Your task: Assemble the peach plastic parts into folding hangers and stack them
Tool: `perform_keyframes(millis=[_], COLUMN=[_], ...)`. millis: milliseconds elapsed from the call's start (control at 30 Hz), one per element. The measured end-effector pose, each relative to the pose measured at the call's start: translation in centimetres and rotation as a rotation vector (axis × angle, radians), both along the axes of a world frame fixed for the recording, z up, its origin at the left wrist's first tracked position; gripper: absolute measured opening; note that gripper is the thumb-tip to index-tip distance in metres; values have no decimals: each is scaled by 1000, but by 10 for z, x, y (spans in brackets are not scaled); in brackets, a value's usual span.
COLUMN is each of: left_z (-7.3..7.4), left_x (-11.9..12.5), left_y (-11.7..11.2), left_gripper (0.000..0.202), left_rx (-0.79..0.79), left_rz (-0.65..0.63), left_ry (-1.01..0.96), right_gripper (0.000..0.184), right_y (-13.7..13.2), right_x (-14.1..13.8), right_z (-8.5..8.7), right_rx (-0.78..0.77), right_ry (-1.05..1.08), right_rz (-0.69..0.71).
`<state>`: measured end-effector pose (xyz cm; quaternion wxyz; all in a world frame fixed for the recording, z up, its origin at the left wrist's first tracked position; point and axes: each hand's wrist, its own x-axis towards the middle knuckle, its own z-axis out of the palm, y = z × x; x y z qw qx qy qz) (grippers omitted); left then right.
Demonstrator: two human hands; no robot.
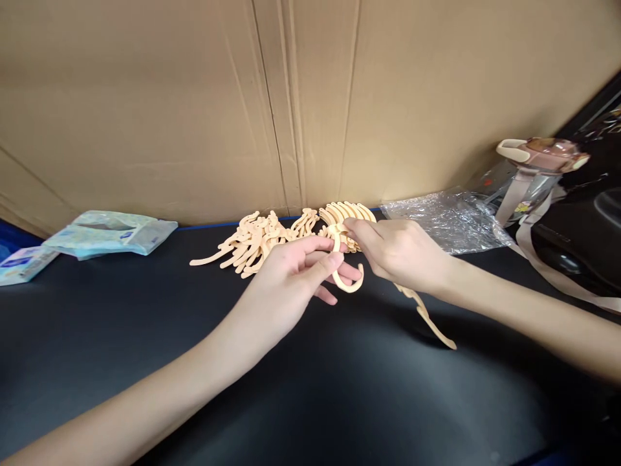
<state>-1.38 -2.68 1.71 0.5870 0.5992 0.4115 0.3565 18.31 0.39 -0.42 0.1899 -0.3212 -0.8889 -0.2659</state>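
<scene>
A cream plastic hanger hook (348,288) is pinched between the thumb and fingers of my left hand (301,268), its curved end pointing down and to the right. My right hand (405,249) is closed at the top of the same piece, where its fingertips hide the joint. From under the right hand a jointed cream hanger arm (434,329) sticks out toward the lower right, over the black table. Just behind my hands lies a row of curved cream hanger pieces (347,210), neatly nested. To its left is a loose heap of similar pieces (255,243).
A crumpled clear plastic bag (436,223) lies at the back right, beside a strapped drink bottle (543,162). A tissue pack (111,233) rests at the back left on the black table (291,388). Brown cardboard (194,110) stands along the back edge.
</scene>
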Motion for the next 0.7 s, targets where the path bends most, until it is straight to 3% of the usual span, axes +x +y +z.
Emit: perform_keyframes(millis=[100, 267, 333, 433, 567, 633, 700], left_z=[-9, -14, -13, -16, -28, -32, -32], left_x=[6, 2, -5, -13, -16, -15, -14], left_y=[-2, 7, 24, 63, 110, 117, 110], left_gripper=[15, 19, 20, 24, 23, 38, 45], left_rx=[-21, -144, -80, 148, 246, 295, 347], left_rz=[28, 12, 96, 269, 341, 389, 411], left_ry=[-11, 88, 120, 293, 427, 478, 490], right_gripper=[23, 25, 20, 19, 19, 18, 15], right_y=[7, 30, 35, 34, 24, 21, 17], right_x=[0, 19, 24, 23, 19, 22, 30], right_z=[-3, 17, 20, 20, 18, 18, 17], right_rx=[-299, -613, -770, -931, -1103, -1141, -1104], right_ry=[274, 903, 1098, 1292, 1499, 1541, 1572], right_rz=[-56, -69, -38, -40, 46, 103, 113])
